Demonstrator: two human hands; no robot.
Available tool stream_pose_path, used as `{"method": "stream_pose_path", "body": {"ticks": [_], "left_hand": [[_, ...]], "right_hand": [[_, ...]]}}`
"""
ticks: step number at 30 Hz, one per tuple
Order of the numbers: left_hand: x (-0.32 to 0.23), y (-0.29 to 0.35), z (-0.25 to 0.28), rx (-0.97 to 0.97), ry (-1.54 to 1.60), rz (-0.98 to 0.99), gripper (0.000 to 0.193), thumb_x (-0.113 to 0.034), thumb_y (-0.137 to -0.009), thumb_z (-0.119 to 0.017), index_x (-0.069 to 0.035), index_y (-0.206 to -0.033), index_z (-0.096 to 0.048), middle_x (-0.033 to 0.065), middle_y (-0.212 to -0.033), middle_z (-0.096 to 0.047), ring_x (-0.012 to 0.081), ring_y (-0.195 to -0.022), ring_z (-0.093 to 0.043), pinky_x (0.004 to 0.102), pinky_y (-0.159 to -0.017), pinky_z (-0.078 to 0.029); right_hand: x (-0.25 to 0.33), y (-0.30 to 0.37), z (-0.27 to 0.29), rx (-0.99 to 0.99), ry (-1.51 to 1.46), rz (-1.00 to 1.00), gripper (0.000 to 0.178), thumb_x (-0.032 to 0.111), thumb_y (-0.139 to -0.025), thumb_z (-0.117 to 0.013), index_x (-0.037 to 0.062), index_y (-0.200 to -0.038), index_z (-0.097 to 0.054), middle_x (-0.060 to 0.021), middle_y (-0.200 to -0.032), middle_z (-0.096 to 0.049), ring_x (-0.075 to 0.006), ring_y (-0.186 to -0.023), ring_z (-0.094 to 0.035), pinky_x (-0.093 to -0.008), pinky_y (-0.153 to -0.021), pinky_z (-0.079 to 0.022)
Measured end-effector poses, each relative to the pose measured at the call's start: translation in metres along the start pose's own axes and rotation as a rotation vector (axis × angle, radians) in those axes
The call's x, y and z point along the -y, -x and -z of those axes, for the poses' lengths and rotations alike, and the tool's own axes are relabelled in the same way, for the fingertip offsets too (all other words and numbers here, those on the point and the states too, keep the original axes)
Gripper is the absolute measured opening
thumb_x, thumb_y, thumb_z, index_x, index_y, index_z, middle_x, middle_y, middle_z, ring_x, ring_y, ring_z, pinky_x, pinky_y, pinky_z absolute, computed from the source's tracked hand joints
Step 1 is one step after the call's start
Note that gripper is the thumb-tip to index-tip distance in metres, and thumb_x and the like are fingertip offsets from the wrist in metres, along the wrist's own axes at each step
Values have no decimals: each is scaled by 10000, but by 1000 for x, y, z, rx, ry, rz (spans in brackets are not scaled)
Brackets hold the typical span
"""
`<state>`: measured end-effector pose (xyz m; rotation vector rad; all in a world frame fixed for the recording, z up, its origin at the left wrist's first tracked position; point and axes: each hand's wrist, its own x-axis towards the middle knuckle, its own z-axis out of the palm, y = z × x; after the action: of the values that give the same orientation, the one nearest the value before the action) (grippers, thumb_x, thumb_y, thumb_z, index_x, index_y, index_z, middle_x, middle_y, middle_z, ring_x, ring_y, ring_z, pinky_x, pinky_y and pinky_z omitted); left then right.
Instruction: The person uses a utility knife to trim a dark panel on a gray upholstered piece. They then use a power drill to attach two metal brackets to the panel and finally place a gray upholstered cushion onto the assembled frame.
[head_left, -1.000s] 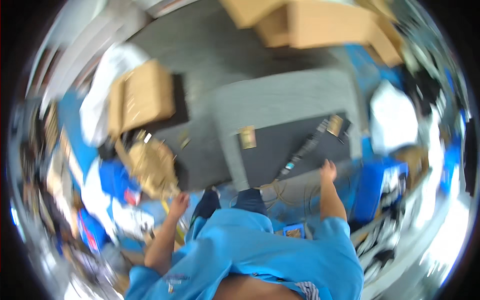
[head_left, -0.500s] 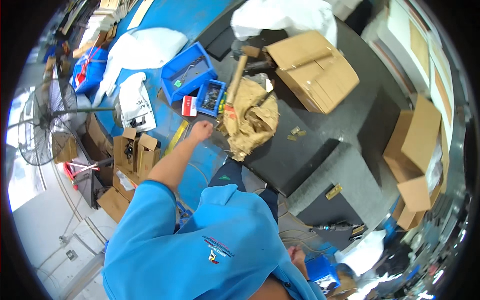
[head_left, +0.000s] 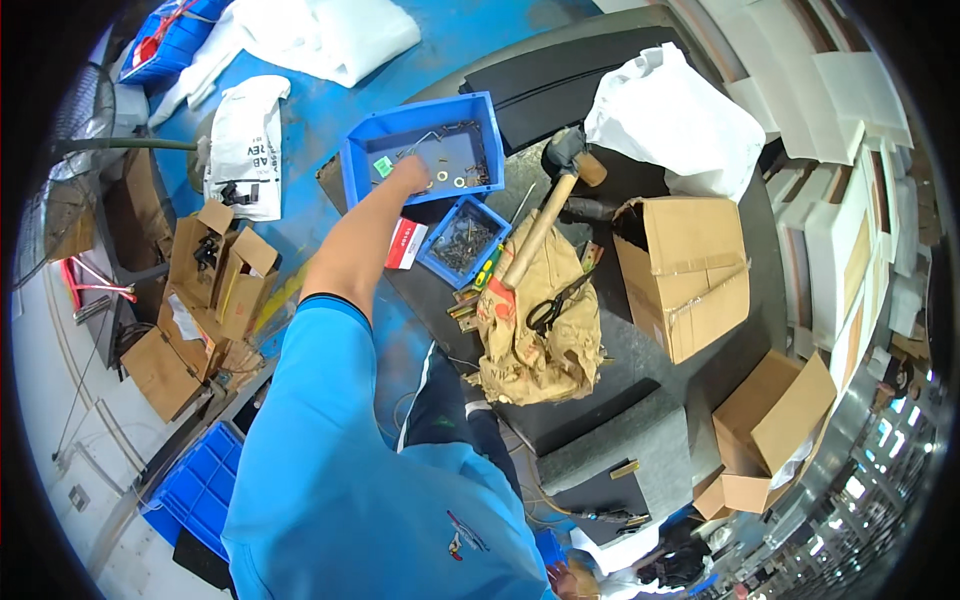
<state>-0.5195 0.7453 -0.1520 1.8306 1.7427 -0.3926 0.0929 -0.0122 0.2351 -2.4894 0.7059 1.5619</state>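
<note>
1. Before, the left hand [head_left: 410, 177] was short of the big blue bin [head_left: 357, 162]; now it reaches in.
2. That bin sits on the dark surface [head_left: 630, 365].
3. I can't tell if the 2 hands are pinching; the right hand [head_left: 563, 581] is barely seen.

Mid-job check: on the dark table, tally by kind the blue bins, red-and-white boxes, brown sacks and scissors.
Blue bins: 2 (large bin, small bin)
Red-and-white box: 1
Brown sack: 1
Scissors: 1 pair
Total: 5
</note>
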Motion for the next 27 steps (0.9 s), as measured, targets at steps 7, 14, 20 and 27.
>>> {"method": "stream_pose_path", "body": {"ticks": [7,14,20,27], "left_hand": [[-134,-39,15,-128,439,188,568,-110,-760,-732,-32,-1269,-494,255,-1252,-590,419,-1177,-587,484,-992,-492],[-140,-45,33,-419,481,263,574,-66,-738,-720,-71,-1267,-495,218,-1343,-461,428,-1248,-502,497,-1021,-472],[-134,-43,24,-224,383,80,668,-120,-696,-768,10,-1271,-452,252,-1319,-447,473,-1166,-530,495,-1006,-474],[-127,-38,3,-23,321,-26,546,-220,-722,-778,3,-1176,-573,270,-1101,-674,406,-1043,-656,467,-911,-522]], "right_hand": [[14,47,-18,-34,0,-20,498,304,-999,-506,30,-1412,-457,-201,-1384,-545,-348,-1176,-588,-508,-1009,-476],[18,65,-33,-25,14,-43,440,221,-1006,-472,25,-1400,-468,-188,-1400,-534,-329,-1198,-576,-494,-1031,-465],[42,85,-48,50,145,-26,402,150,-1011,-443,21,-1390,-478,-177,-1413,-524,-313,-1217,-565,-483,-1050,-455],[62,101,-64,113,263,-4,434,181,-1008,-457,20,-1411,-448,-184,-1411,-521,-318,-1207,-570,-478,-1038,-466]]}}
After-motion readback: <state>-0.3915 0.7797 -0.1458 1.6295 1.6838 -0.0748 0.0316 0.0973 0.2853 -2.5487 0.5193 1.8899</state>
